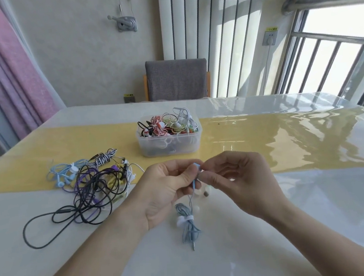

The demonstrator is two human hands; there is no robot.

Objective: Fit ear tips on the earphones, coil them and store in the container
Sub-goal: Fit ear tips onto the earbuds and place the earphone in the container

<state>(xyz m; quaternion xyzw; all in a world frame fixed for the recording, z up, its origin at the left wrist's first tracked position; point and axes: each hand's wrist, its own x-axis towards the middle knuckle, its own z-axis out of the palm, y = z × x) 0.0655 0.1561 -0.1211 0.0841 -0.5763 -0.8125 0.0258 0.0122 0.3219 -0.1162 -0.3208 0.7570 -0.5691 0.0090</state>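
Both hands' fingers pinch blue earbud [196, 165] mid-table; container [170, 142] behind, cable pile [92, 186] left.

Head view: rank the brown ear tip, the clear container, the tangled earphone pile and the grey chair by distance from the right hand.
1. Brown ear tip, just below the right hand.
2. Clear container, beyond it.
3. Tangled earphone pile, far left.
4. Grey chair, behind the table.
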